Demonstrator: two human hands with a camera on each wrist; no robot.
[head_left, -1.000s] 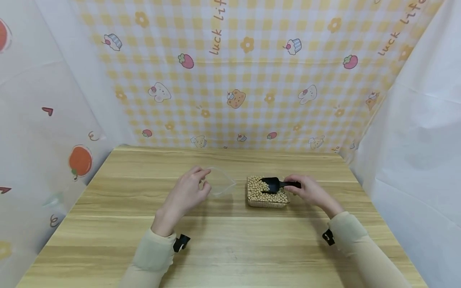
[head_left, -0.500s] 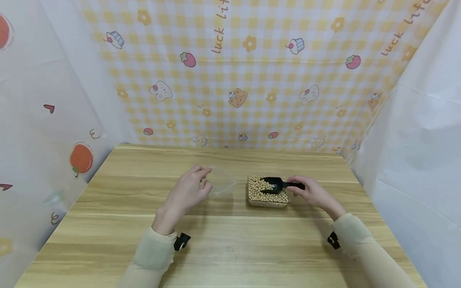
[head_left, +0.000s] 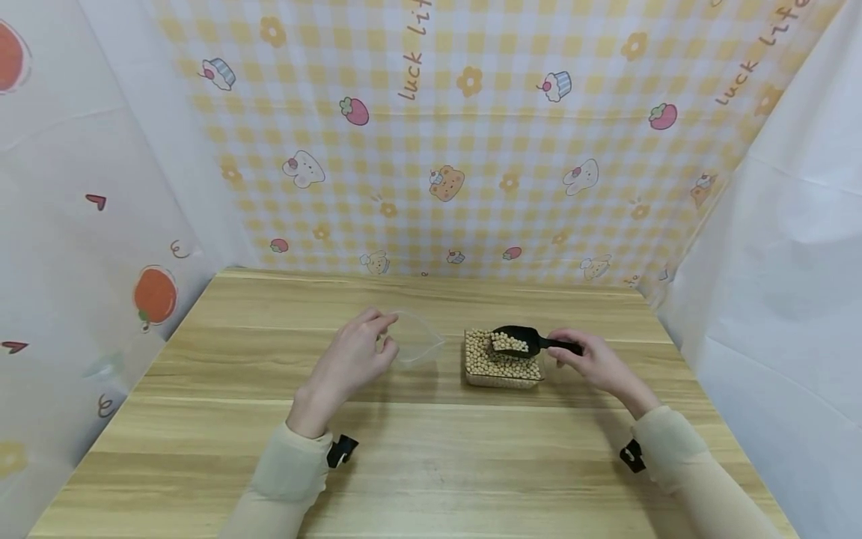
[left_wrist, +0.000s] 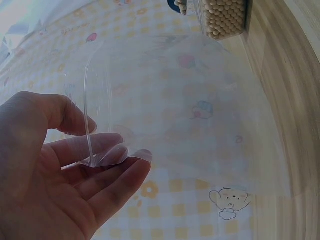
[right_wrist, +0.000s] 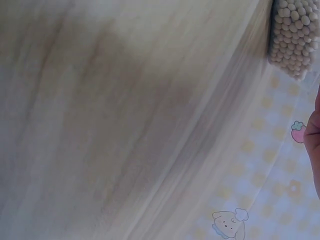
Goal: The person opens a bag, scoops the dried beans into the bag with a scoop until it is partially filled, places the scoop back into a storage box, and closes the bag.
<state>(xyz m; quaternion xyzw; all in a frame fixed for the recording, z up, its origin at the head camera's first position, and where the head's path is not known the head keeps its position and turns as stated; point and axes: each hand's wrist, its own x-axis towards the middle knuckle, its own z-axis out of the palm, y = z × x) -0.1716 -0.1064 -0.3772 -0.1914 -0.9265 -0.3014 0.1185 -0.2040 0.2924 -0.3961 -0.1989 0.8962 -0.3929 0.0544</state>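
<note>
My left hand pinches the rim of a clear plastic bag. In the head view the bag's mouth gapes toward the right; thumb and fingertips hold its near edge in the left wrist view. My right hand grips the handle of a black scoop. A load of round, pale soybeans lies in the scoop, just above a clear rectangular container. More soybeans fill that container near its brim. Only a sliver of the right hand shows in the right wrist view, and the scoop is outside it.
A wooden table bears the container. Behind it hangs a yellow checked cloth, with white sheets at the left and right. A small black wrist device sits at the left cuff.
The scoop has risen out of the soybeans and shifted slightly right, now carrying a load of them. The left hand and the bag have hardly moved.
</note>
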